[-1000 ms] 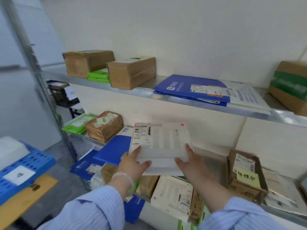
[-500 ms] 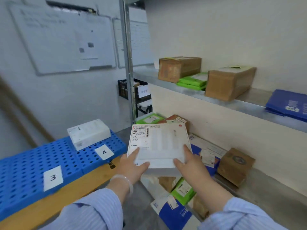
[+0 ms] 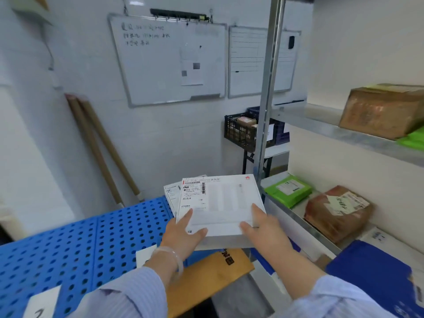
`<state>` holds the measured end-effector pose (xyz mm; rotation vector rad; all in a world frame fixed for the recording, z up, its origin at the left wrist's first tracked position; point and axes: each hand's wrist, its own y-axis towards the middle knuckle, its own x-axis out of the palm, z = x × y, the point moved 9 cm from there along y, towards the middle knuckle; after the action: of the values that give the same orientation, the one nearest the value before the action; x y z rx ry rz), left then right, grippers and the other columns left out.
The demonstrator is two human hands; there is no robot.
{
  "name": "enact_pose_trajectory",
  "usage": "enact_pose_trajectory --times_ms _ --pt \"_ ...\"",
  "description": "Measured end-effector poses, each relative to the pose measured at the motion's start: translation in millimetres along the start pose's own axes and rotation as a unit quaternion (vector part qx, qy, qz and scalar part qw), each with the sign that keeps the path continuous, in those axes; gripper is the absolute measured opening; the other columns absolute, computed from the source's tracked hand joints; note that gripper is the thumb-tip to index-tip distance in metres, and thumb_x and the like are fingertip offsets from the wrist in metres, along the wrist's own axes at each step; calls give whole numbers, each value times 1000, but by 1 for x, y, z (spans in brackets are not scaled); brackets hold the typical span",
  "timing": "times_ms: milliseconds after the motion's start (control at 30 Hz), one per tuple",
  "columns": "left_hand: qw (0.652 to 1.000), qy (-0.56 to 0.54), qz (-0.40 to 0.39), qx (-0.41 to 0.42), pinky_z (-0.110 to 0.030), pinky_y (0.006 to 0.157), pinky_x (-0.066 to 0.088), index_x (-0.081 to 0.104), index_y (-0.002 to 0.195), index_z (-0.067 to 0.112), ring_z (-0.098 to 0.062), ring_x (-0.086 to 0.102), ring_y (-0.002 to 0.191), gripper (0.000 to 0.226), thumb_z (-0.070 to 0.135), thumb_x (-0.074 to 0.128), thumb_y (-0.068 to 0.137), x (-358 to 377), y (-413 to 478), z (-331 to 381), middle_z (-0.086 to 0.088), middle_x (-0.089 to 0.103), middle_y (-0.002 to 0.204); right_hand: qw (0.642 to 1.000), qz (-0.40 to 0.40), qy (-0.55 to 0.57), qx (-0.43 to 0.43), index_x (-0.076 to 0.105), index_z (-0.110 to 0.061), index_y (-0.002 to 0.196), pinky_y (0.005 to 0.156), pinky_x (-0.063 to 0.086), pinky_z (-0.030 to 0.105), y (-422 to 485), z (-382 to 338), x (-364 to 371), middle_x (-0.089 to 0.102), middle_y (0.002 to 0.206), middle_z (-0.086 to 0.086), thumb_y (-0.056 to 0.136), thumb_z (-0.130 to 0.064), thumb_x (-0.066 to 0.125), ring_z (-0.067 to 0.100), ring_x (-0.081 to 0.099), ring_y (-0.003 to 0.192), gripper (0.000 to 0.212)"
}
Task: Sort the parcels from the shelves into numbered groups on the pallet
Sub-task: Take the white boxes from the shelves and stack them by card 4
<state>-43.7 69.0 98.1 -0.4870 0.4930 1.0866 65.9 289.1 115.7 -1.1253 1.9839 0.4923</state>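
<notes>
I hold a flat white parcel (image 3: 226, 203) with a shipping label at its top left, level in front of me. My left hand (image 3: 183, 235) grips its near left corner, thumb on top. My right hand (image 3: 263, 228) grips its near right corner in the same way. The parcel hangs over the right end of the blue perforated pallet (image 3: 91, 244). Another white parcel (image 3: 171, 193) lies on the pallet, mostly hidden behind the held one. White number cards (image 3: 42, 304) lie on the pallet near me.
Metal shelving (image 3: 325, 125) stands at the right with brown boxes (image 3: 385, 109), a green parcel (image 3: 289, 190) and a blue envelope (image 3: 376, 276). A shelf post (image 3: 267, 88) rises just behind the parcel. A black crate (image 3: 243, 131), two whiteboards and cardboard tubes (image 3: 98, 148) line the wall.
My view has swung left from the shelves to the pallet. Both hands kept their grip, and the white parcel now hangs over the pallet's right end, in front of the other white parcel.
</notes>
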Motion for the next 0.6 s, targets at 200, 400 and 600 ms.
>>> enact_pose_trajectory --times_ms 200,400,600 --pt "999 6 0 -38 -37 115 26 15 151 42 -26 22 143 75 50 57 90 -15 69 -27 -6 14 158 999 -35 -30 -26 34 -36 129 79 48 36 81 -33 23 49 118 5 89 -51 48 25 54 102 45" --pt "997 -29 39 -58 -21 91 42 18 152 34 -22 39 130 66 31 53 97 -18 142 -34 -3 25 151 993 -84 22 -79 40 -36 118 80 52 40 184 -42 51 56 114 5 90 -41 42 21 56 95 28" --pt "989 -62 86 -105 -18 97 27 21 152 29 -19 31 138 64 24 54 97 -20 205 -45 0 26 152 982 -146 74 -98 41 3 133 102 39 44 264 -57 67 48 137 19 98 -3 39 35 46 125 36"
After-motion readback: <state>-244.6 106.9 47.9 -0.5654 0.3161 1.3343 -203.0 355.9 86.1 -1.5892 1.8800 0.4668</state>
